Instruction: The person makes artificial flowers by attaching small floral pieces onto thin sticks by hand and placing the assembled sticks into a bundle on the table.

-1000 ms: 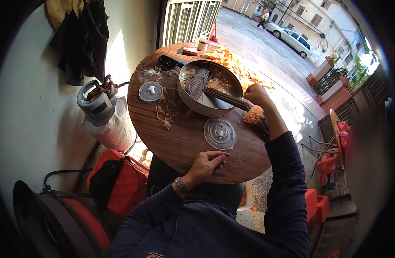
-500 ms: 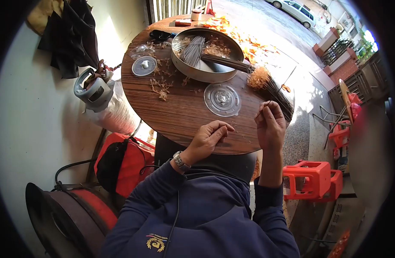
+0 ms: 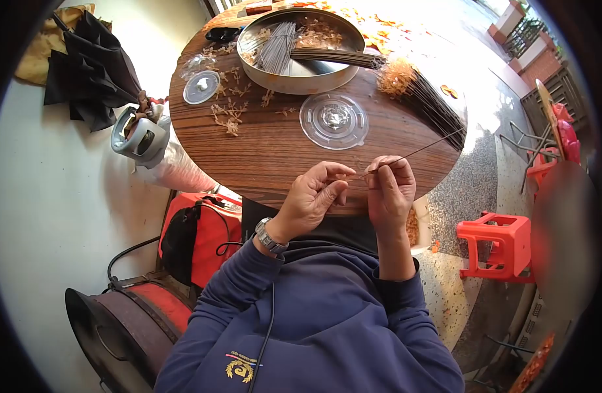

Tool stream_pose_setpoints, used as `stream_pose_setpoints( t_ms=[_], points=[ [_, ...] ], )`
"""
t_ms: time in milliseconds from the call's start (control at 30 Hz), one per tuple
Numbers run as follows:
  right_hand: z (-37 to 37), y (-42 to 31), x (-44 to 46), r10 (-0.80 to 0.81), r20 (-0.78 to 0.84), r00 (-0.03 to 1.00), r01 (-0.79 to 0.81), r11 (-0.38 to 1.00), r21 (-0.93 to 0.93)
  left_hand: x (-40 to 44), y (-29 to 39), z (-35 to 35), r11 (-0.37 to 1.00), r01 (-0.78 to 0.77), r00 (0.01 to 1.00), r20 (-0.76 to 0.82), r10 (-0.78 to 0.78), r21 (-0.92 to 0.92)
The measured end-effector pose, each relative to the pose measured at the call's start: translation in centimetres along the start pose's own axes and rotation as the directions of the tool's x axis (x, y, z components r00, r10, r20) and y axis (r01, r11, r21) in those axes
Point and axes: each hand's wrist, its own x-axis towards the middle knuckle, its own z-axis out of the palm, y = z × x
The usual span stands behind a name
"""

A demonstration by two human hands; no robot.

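At the near edge of the round brown wood-grain table (image 3: 261, 164), the right hand (image 3: 392, 196) pinches a thin dark wire stem (image 3: 422, 149) between thumb and fingers. The stem slants up toward the right, its near end directed at the left hand (image 3: 314, 200), presumably to keep that end within reach of both. The left hand's fingers are curled, thumb near forefinger; whether they grip anything cannot be told.

Beyond the hands lies a clear round plastic lid (image 3: 348, 131). Right of it, a bundle of dark stems (image 3: 438, 108) with an orange tuft (image 3: 396, 78) lies with its tuft toward the tin, probably for easy picking; the held stem crosses above its near part.

Farther, the shallow round metal tin (image 3: 301, 83) contains grey wires (image 3: 276, 49); brown stems (image 3: 333, 57) project over its right rim, narrowing access there. Pale dried scraps (image 3: 229, 119) litter the left side.
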Motion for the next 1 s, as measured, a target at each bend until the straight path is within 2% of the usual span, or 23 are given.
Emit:
stream_pose_setpoints(
  t_ms=[133,200,300,433,633,700,833,900,1000],
  points=[
    [1.0,-0.5,-0.7,-0.042,-0.037,0.998,0.040,0.998,-0.051,-0.1,-0.5,-0.2,0.999,0.040,0.999,0.008,-0.040,-0.011],
    [1.5,-0.6,-0.9,-0.108,-0.058,0.992,0.094,0.973,-0.210,0.0,-0.4,-0.3,0.995,0.073,0.997,-0.010,-0.073,-0.075],
    [2.4,-0.8,-1.1,-0.135,-0.063,0.989,0.114,0.957,-0.267,0.0,-0.3,0.2,0.991,0.034,0.999,-0.034,-0.039,-0.128],
    [2.8,-0.7,-1.4,-0.133,-0.075,0.988,0.106,0.952,-0.288,0.0,-1.0,-0.3,0.989,0.037,0.999,-0.025,-0.041,-0.144],
    [3.7,-0.8,-1.8,-0.199,-0.023,0.980,0.180,0.923,-0.341,-0.1,-0.5,-0.5,0.989,0.000,1.000,-0.004,-0.001,-0.145],
    [4.0,-1.2,-2.0,-0.209,0.000,0.978,0.194,0.904,-0.382,-0.5,-0.2,-0.7,0.963,0.023,0.999,0.031,-0.016,-0.268],
    [5.3,-2.4,-2.5,-0.212,0.011,0.977,0.207,0.938,-0.278,-1.5,0.9,0.3,0.935,-0.021,0.996,0.074,0.051,-0.353],
    [6.0,-3.0,-2.8,-0.193,-0.003,0.981,0.192,0.977,-0.093,-1.8,1.8,0.9,0.919,-0.083,0.992,0.052,0.112,-0.386],
    [7.4,-3.7,-3.3,-0.214,0.028,0.976,0.215,0.974,-0.075,-2.3,2.7,1.6,0.915,-0.139,0.986,0.037,0.165,-0.378]
  ],
)
